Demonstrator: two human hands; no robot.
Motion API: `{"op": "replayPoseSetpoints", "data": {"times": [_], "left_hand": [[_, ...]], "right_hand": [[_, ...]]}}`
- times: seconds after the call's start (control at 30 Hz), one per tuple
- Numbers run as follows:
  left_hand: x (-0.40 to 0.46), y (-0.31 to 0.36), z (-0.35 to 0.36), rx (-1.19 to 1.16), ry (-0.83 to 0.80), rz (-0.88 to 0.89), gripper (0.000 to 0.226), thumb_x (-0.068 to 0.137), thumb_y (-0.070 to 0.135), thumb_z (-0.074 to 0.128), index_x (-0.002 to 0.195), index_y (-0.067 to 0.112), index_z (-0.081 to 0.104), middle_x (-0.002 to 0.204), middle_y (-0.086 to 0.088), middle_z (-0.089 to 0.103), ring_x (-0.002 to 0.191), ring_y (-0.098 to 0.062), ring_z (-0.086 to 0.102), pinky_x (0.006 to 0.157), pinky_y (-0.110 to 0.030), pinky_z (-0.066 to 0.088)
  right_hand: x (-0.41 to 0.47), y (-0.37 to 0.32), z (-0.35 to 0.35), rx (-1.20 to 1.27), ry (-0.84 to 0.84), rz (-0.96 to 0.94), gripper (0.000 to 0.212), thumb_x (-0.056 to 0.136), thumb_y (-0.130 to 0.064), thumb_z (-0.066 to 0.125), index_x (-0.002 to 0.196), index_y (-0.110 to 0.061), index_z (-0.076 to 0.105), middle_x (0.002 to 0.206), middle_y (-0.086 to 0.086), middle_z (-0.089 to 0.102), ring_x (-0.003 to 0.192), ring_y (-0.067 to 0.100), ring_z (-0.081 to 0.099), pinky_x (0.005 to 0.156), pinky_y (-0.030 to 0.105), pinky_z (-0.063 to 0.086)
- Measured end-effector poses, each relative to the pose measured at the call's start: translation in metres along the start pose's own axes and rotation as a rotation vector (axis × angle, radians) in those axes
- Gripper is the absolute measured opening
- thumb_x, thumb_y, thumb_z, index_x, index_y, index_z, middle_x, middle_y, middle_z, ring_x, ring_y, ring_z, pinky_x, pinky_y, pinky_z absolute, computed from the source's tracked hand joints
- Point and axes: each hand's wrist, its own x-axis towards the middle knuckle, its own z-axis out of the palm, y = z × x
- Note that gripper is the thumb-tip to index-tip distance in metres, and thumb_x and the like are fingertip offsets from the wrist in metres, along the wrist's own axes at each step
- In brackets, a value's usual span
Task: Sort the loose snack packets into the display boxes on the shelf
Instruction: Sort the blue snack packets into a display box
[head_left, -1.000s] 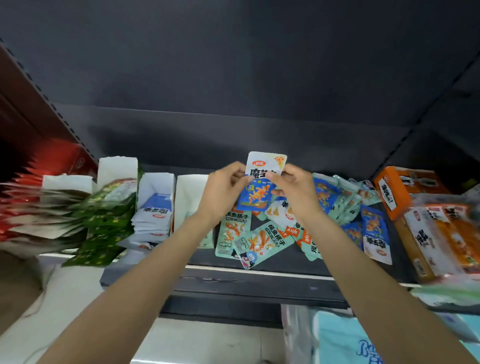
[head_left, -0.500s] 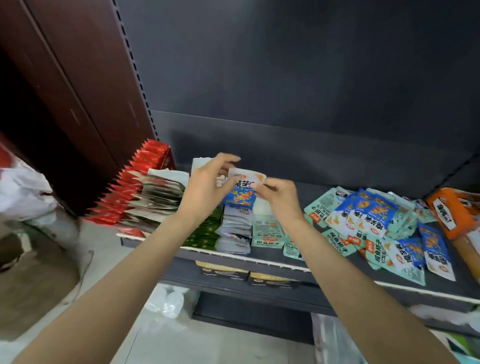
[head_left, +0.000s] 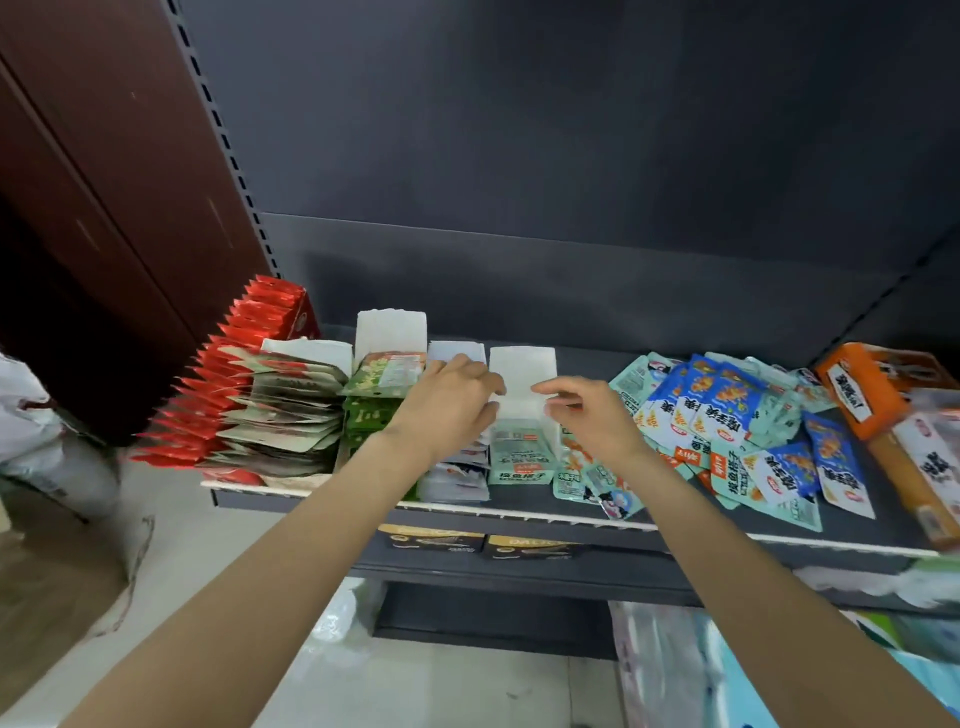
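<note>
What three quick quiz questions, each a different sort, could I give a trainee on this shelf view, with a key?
1. True or false: the loose heap of blue and teal packets lies to the right of both hands.
2. Multiple choice: the left hand is over which box? A) the red packet box B) the box of blue-and-white packets C) the orange box
3. Fill in: the box of teal packets stands just below the ____ hand.

Key: 1 true; 2 B; 3 right
</note>
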Motion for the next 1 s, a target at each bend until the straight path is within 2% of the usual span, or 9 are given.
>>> {"op": "replayPoseSetpoints", "data": {"times": [0.1, 0.2, 0.3, 0.43, 0.5, 0.6, 0.77, 0.9, 1.0], "left_hand": [[0.023, 0.034, 0.014, -0.076, 0.064, 0.059, 0.032, 0.099, 0.026, 0.042, 0.126, 0.016, 0.055, 0.134, 0.0, 0.05, 0.124, -0.021, 0.041, 0.098, -0.033, 0.031], [0.051, 0.076, 0.034, -0.164, 0.127, 0.11, 0.032, 0.097, 0.022, 0.048, 0.124, 0.008, 0.057, 0.139, -0.008, 0.048, 0.125, -0.028, 0.045, 0.099, -0.04, 0.039], [0.083, 0.113, 0.06, -0.169, -0.017, 0.112, 0.045, 0.099, 0.026, 0.041, 0.142, 0.01, 0.038, 0.153, -0.005, 0.029, 0.136, -0.024, 0.031, 0.107, -0.037, 0.031], [0.118, 0.147, 0.097, -0.121, -0.272, 0.079, 0.059, 0.1, 0.028, 0.04, 0.151, 0.013, 0.014, 0.159, -0.003, 0.005, 0.145, -0.021, 0.012, 0.115, -0.037, 0.022], [0.128, 0.156, 0.115, -0.091, -0.34, 0.07, 0.062, 0.1, 0.024, 0.04, 0.151, 0.013, 0.007, 0.16, -0.002, -0.002, 0.146, -0.02, 0.006, 0.117, -0.033, 0.016], [0.138, 0.162, 0.136, -0.078, -0.387, 0.05, 0.067, 0.1, 0.024, 0.038, 0.151, 0.016, -0.004, 0.159, 0.0, -0.009, 0.146, -0.016, -0.002, 0.118, -0.031, 0.009], [0.151, 0.165, 0.15, -0.065, -0.512, -0.007, 0.064, 0.101, 0.032, 0.035, 0.151, 0.017, -0.003, 0.158, 0.003, -0.011, 0.146, -0.014, -0.005, 0.119, -0.031, 0.003], [0.154, 0.168, 0.148, -0.104, -0.518, -0.038, 0.063, 0.101, 0.028, 0.037, 0.152, 0.014, 0.003, 0.159, 0.001, -0.008, 0.146, -0.014, -0.002, 0.12, -0.032, 0.005], [0.154, 0.171, 0.138, -0.137, -0.418, -0.043, 0.056, 0.1, 0.025, 0.04, 0.15, 0.011, 0.02, 0.159, -0.002, 0.006, 0.146, -0.016, 0.006, 0.118, -0.03, 0.012]], "right_hand": [[-0.005, 0.033, -0.031, -0.027, 0.138, 0.084, 0.026, 0.09, -0.002, 0.054, 0.11, -0.014, 0.067, 0.117, 0.003, 0.063, 0.097, 0.012, 0.059, 0.077, 0.015, 0.044], [-0.007, 0.076, -0.064, -0.121, 0.18, 0.212, 0.028, 0.091, -0.008, 0.056, 0.117, -0.014, 0.063, 0.127, 0.005, 0.058, 0.106, 0.021, 0.059, 0.084, 0.023, 0.042], [-0.009, 0.12, -0.094, -0.295, 0.165, 0.283, 0.039, 0.09, -0.012, 0.059, 0.129, -0.014, 0.054, 0.133, 0.011, 0.052, 0.118, 0.026, 0.053, 0.095, 0.029, 0.04], [-0.001, 0.165, -0.128, -0.569, 0.027, 0.289, 0.06, 0.092, -0.014, 0.058, 0.145, -0.017, 0.031, 0.15, 0.011, 0.031, 0.14, 0.027, 0.026, 0.112, 0.039, 0.03], [0.01, 0.179, -0.145, -0.721, -0.072, 0.273, 0.068, 0.092, -0.01, 0.056, 0.148, -0.023, 0.022, 0.156, 0.006, 0.017, 0.144, 0.025, 0.015, 0.112, 0.041, 0.031], [0.027, 0.191, -0.163, -0.935, -0.189, 0.202, 0.079, 0.086, 0.001, 0.058, 0.148, -0.028, 0.019, 0.157, 0.002, 0.008, 0.144, 0.024, 0.012, 0.107, 0.04, 0.037], [0.037, 0.195, -0.169, -1.014, -0.206, 0.093, 0.076, 0.08, 0.007, 0.06, 0.143, -0.024, 0.029, 0.152, 0.005, 0.018, 0.14, 0.026, 0.019, 0.102, 0.039, 0.04], [0.045, 0.187, -0.172, -1.115, -0.194, -0.1, 0.06, 0.079, 0.008, 0.058, 0.132, -0.018, 0.043, 0.132, 0.007, 0.039, 0.126, 0.023, 0.036, 0.094, 0.038, 0.045], [0.05, 0.171, -0.174, -1.196, -0.207, -0.182, 0.053, 0.079, 0.008, 0.058, 0.124, -0.017, 0.048, 0.112, 0.005, 0.054, 0.106, 0.023, 0.054, 0.071, 0.034, 0.045]]}}
